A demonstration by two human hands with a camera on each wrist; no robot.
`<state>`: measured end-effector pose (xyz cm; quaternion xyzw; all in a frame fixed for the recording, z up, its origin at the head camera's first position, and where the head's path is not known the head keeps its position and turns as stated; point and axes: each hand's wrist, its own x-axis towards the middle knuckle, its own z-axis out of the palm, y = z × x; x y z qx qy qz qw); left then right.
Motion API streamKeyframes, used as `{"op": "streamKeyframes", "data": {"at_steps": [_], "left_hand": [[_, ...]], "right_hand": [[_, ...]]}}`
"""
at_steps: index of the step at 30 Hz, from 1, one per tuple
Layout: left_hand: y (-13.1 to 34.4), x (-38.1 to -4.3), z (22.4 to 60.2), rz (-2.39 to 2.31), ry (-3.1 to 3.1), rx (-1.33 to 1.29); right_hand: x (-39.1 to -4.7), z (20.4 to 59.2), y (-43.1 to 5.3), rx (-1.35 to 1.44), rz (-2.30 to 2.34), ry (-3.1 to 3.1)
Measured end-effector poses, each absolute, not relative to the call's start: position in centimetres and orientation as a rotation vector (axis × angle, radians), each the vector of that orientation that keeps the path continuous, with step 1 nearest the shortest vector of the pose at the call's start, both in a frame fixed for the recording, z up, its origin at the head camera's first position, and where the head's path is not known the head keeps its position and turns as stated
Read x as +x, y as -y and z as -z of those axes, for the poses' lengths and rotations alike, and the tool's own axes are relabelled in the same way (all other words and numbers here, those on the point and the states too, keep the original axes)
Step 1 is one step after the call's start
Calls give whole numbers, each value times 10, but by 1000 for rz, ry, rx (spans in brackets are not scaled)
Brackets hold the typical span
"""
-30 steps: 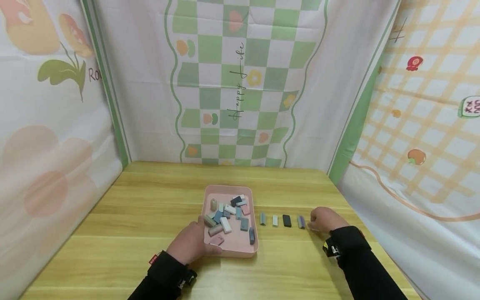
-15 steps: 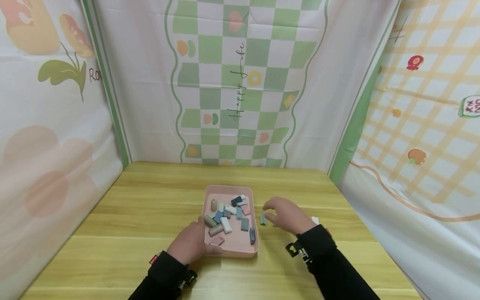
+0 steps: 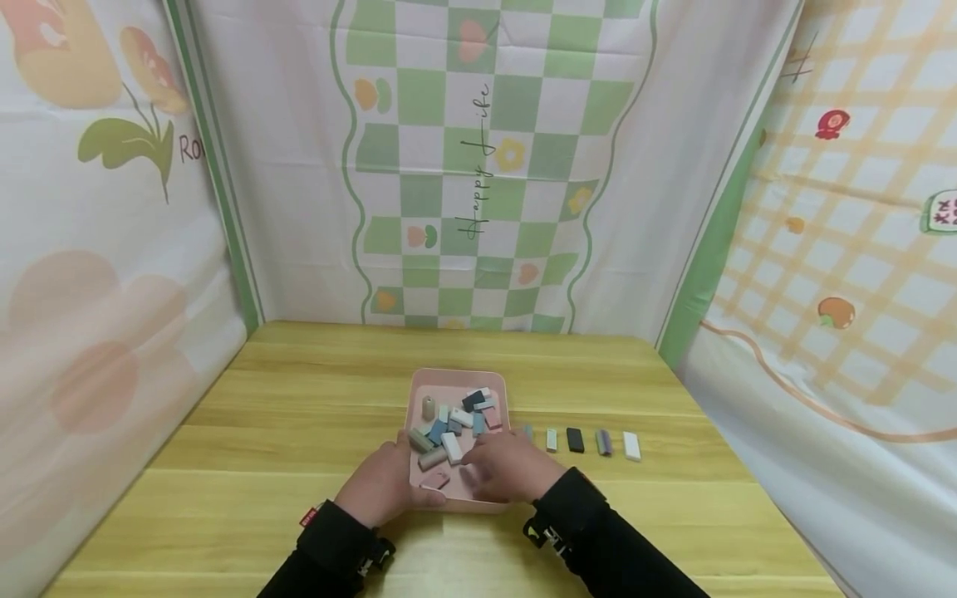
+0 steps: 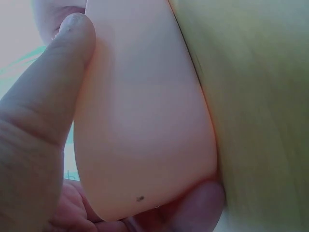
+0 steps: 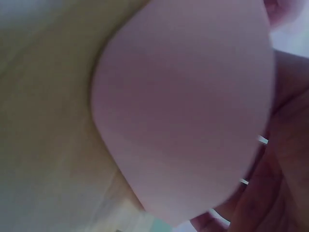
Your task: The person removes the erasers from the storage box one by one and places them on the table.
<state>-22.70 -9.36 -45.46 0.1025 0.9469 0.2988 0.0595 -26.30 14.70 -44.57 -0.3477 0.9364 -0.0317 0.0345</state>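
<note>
A pink tray (image 3: 478,506) with several small blocks in it stands on the table. My left hand (image 3: 384,483) grips its near-left corner, thumb at the near side and fingers along the left side. In the left wrist view the tray's pink wall (image 4: 145,111) lies between thumb and fingers. My right hand (image 3: 516,468) reaches over the tray's right rim, fingers slightly bent and fingertips close to a white block (image 3: 452,448). Nothing shows held in it. In the right wrist view the tray wall (image 5: 183,106) hides the fingertips. A dark blue block is hidden beneath the right hand.
Right of the tray runs a row of blocks: a blue-green one (image 3: 527,433) partly covered by the right hand, a pale one (image 3: 551,440), a black one (image 3: 575,440), a grey-purple one (image 3: 604,443) and a white one (image 3: 631,446). Printed cloth (image 3: 299,208) surrounds the wooden table (image 3: 314,365).
My right hand has moved left from the row's right end to over the tray. A white block now lies at the row's right end. The left hand stays on the tray.
</note>
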Motion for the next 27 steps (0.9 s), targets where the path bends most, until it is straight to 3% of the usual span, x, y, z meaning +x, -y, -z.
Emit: {"op": "streamKeyframes", "data": {"at_steps": [20, 27], "left_hand": [[92, -225, 451, -893, -2866, 272], [92, -225, 450, -886, -2869, 271]], "right_hand": [[-264, 452, -145, -808, -10, -3021], [-264, 450, -149, -932, 153, -3009]]}}
